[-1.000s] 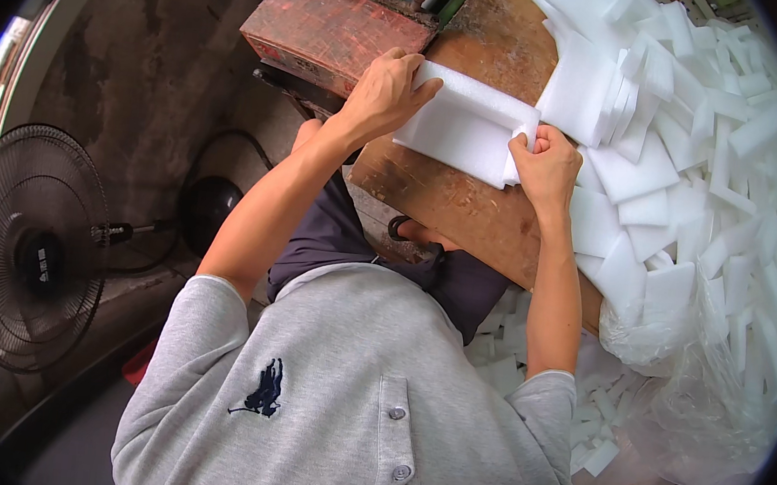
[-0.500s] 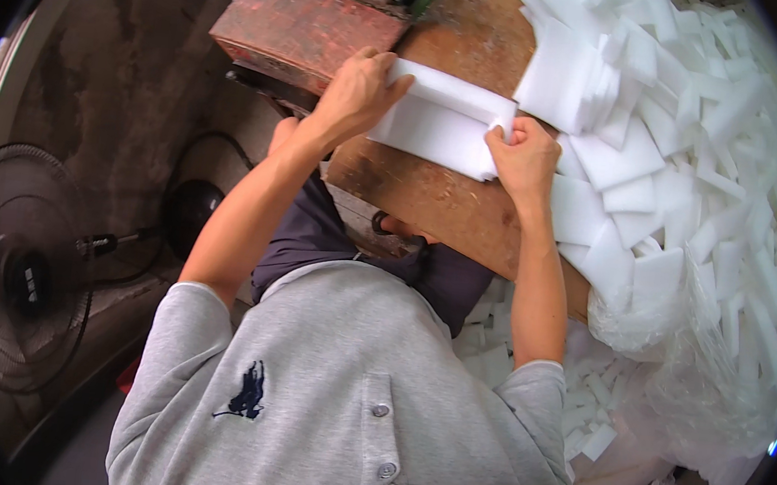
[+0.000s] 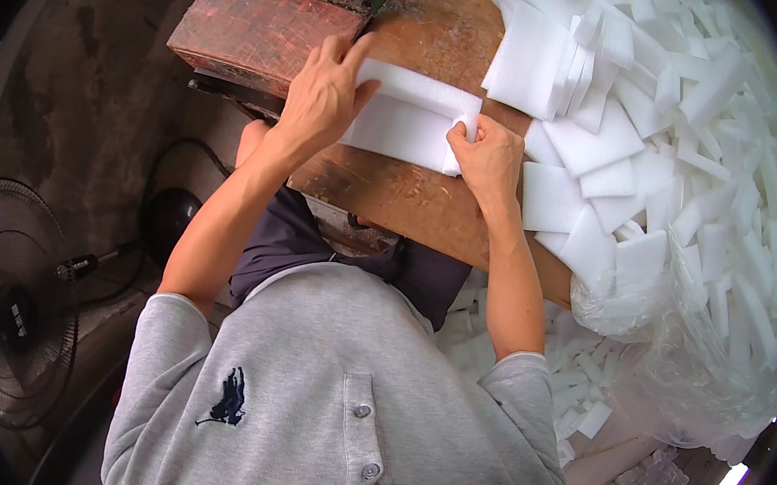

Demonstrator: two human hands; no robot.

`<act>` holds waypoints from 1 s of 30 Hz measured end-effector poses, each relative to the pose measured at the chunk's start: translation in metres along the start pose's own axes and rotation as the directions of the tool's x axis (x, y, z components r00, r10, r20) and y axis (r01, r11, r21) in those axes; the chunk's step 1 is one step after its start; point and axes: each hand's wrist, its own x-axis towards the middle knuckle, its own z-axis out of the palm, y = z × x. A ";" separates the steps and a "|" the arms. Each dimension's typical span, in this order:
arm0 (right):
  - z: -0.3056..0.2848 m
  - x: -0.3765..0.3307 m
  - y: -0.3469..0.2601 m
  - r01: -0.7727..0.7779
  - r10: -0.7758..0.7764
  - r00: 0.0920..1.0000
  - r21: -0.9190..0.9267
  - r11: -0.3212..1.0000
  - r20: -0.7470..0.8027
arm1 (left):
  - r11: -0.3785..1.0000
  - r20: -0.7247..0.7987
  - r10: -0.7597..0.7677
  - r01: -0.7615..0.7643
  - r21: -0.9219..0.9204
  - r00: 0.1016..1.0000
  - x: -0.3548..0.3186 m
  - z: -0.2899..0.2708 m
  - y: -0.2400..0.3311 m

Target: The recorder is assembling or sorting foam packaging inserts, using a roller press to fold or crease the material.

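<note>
A white foam piece with a raised back wall and a raised right end (image 3: 399, 129) lies on the brown wooden tabletop. At its right end my right hand (image 3: 490, 159) is closed, thumb and bent fingers pinching the foam's end wall. My left hand (image 3: 323, 96) is at the other end, its fingers stretched out and the thumb apart, lying over the foam's left edge. The palm side of this hand is hidden, as is the foam's left end beneath it.
A worn reddish block with a green-framed machine (image 3: 273, 30) stands at the table's left. Many loose white foam pieces (image 3: 603, 151) are heaped at the right, partly in clear plastic (image 3: 676, 364). A black fan (image 3: 13, 300) stands at far left. Foam scraps lie below the table.
The whole view has shifted slightly, moving the scene left. My left hand's fingers have straightened and lifted from their curled hold on the foam. My right hand keeps its pinch.
</note>
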 end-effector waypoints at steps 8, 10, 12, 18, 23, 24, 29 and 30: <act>0.009 0.002 0.006 0.030 -0.028 0.999 0.048 0.998 -0.042 | 0.934 0.322 0.228 -0.300 0.195 0.919 -0.004 0.009 0.017; 0.011 0.004 0.008 -0.013 0.013 1.000 0.025 1.000 -0.006 | 0.932 0.290 0.258 -0.317 0.178 0.922 -0.002 0.015 0.011; 0.013 0.006 0.009 -0.041 0.042 0.999 0.057 0.997 -0.009 | 0.932 0.301 0.257 -0.318 0.176 0.918 -0.001 0.018 0.008; 0.004 -0.006 0.011 0.015 -0.006 0.997 0.113 0.994 -0.079 | 0.971 0.374 0.229 -0.186 -0.149 0.899 0.008 0.001 0.006; -0.108 -0.072 0.041 -0.273 0.300 0.954 0.384 0.882 -0.010 | 0.750 0.124 -0.094 0.152 -0.644 0.988 0.038 0.022 0.004; -0.145 -0.090 0.052 -0.113 0.257 0.962 0.717 0.687 -0.095 | 0.773 0.165 -0.121 0.197 -0.604 0.979 0.046 0.033 0.006; -0.244 -0.128 0.079 0.407 0.279 0.890 0.905 -0.128 -0.361 | 0.671 0.453 -0.278 0.509 -0.539 0.847 0.088 0.102 0.067; -0.241 -0.120 0.080 0.389 0.282 0.886 0.921 -0.018 -0.368 | 0.658 0.475 -0.320 0.553 -0.511 0.820 0.095 0.111 0.081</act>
